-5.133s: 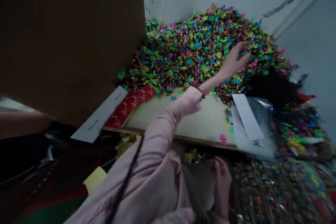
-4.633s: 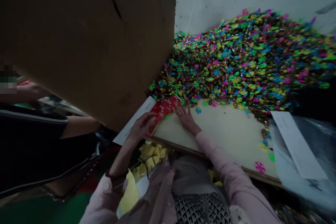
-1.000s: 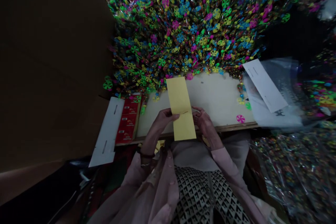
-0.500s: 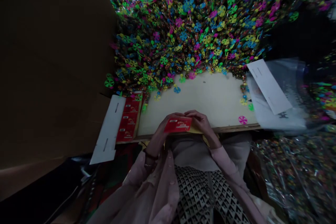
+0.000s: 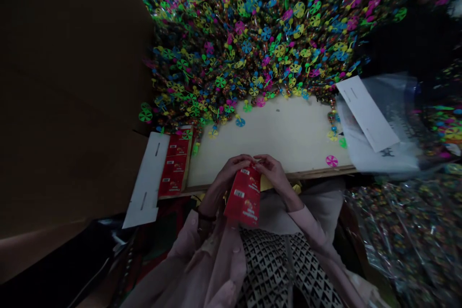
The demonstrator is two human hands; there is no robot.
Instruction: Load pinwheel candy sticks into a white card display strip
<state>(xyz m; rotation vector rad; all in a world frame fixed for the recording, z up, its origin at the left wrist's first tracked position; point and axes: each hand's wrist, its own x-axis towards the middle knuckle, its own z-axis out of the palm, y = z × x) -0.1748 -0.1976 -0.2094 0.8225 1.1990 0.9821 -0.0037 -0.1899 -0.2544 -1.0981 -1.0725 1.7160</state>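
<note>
Between my hands a red printed card (image 5: 244, 202) with white lettering and barcodes hangs down toward my lap, over the near edge of the table. My left hand (image 5: 233, 169) pinches its upper left corner, fingers bent. At the upper right, the fingers of my right hand (image 5: 270, 168) close on the same top edge. The fingertips of both hands nearly meet there. Something yellow (image 5: 266, 183) shows under my right hand, too covered to make out. To the left, more red printed cards (image 5: 174, 168) lie in a row on the table.
A large heap of clear tubes of small candies with coloured wheel tops (image 5: 245, 48) covers the table's far part. White cardboard pieces (image 5: 146, 180) lie left, another (image 5: 368, 113) on clear plastic bags (image 5: 390, 163) at right. A big brown box (image 5: 72, 96) walls the left side.
The red card has come down into a longer hanging position, showing more of its printed face. Both hands have drawn closer together at its top edge.
</note>
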